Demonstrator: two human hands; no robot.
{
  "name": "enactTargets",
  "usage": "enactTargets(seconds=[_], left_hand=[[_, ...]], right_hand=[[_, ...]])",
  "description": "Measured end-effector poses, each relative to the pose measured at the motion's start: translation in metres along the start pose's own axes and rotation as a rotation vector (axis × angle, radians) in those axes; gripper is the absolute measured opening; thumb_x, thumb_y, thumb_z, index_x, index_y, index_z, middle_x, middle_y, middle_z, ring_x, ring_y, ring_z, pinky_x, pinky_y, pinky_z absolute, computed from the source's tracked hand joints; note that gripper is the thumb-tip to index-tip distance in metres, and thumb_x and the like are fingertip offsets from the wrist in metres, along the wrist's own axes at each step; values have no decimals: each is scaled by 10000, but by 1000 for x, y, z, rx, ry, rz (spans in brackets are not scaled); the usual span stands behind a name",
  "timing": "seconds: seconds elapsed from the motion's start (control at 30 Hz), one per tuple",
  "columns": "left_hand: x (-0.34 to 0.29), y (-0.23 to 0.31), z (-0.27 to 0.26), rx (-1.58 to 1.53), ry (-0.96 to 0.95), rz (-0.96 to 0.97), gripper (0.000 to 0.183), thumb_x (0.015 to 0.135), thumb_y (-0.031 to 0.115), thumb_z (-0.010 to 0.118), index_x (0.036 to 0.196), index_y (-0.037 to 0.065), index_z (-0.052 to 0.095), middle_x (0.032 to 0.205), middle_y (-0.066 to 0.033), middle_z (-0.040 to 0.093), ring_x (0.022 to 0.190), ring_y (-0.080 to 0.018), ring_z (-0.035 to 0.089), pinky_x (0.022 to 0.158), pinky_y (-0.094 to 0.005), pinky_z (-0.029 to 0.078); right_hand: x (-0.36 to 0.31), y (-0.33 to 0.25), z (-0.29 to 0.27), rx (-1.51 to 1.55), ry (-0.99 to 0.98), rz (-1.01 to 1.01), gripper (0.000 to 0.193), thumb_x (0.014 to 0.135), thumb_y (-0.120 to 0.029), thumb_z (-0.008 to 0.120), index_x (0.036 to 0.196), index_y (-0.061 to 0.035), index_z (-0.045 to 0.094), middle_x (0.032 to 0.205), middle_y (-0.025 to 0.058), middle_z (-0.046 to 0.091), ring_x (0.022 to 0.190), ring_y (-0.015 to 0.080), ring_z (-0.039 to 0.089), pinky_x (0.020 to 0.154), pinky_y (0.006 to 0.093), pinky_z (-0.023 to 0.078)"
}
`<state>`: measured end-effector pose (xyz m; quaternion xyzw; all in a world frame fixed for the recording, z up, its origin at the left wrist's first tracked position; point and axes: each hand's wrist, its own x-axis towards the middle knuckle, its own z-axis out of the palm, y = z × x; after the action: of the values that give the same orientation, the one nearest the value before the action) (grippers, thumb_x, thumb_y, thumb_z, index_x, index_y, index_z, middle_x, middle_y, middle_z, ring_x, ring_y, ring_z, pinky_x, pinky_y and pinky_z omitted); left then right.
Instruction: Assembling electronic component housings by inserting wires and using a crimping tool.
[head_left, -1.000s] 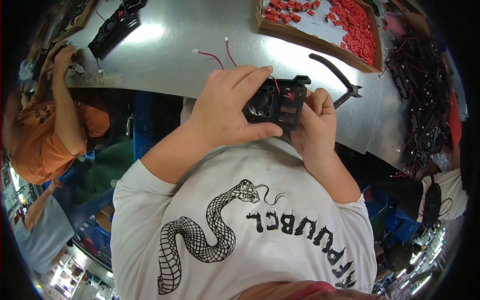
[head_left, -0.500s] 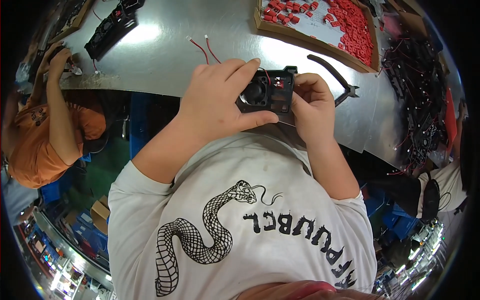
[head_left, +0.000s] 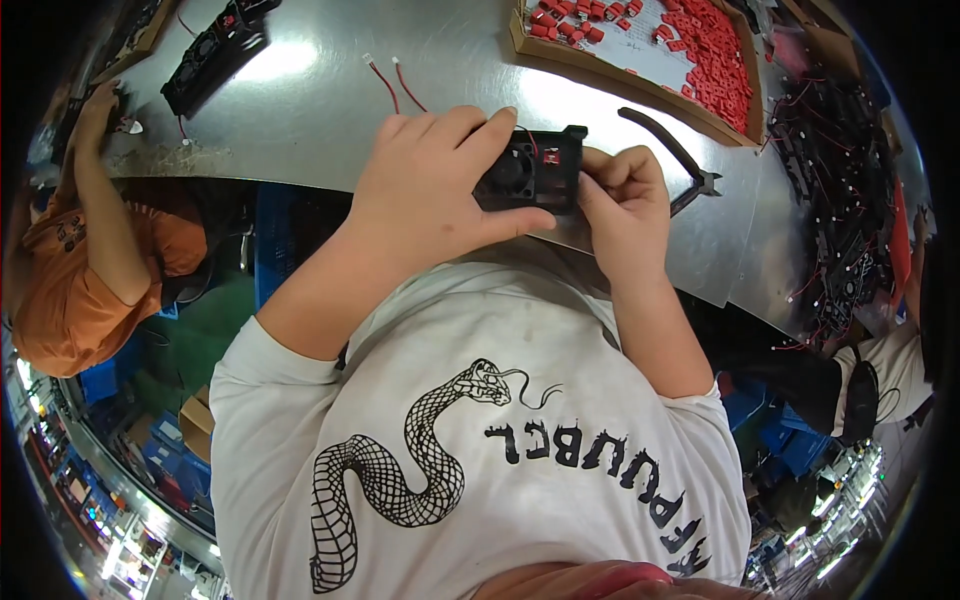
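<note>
A black plastic fan housing (head_left: 560, 187) with a small round fan (head_left: 512, 172) in it is held over the table's near edge. My left hand (head_left: 425, 190) wraps its left part, thumb along the near side and fingers over the far side. At its right end my right hand (head_left: 630, 205) is closed, thumb and curled fingers pinching the edge. Whether a small part is between those fingers is hidden. A red piece (head_left: 551, 156) sits in the housing beside the fan. Two red-and-black wires (head_left: 385, 85) with white plugs stick out beyond my left hand.
Black-handled cutting pliers (head_left: 708, 183) lie right of my hands. A cardboard tray (head_left: 620, 72) of red parts stands behind. Black fan units with wires (head_left: 835, 200) are heaped at right; another fan unit (head_left: 210, 55) lies far left. A co-worker in an orange shirt (head_left: 90, 285) works at left.
Both hands and the housing have shifted slightly left, and the housing has tilted a little. The wire ends have moved left and away from me. The grip looks the same.
</note>
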<state>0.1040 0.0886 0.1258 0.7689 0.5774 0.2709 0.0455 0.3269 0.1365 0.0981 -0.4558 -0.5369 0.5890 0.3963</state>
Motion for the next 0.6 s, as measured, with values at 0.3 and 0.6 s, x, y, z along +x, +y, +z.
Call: enactTargets(seconds=[0.3, 0.6], left_hand=[[5, -3, 3, 64, -91, 42, 775, 681, 646, 807, 1209, 98, 661, 1004, -47, 655, 833, -252, 642, 843, -410, 431], [10, 12, 16, 48, -51, 123, 761, 682, 603, 820, 1229, 98, 660, 989, -45, 649, 874, -264, 630, 830, -397, 459]], right_hand=[[12, -24, -29, 48, -260, 226, 399, 892, 90, 591, 1253, -31, 471, 1288, 190, 637, 1143, 235, 646, 969, 305, 517], [174, -71, -66, -1305, -138, -381, 288, 920, -251, 685, 1121, -55, 750, 1024, 197, 739, 965, 357, 712, 892, 426, 543]])
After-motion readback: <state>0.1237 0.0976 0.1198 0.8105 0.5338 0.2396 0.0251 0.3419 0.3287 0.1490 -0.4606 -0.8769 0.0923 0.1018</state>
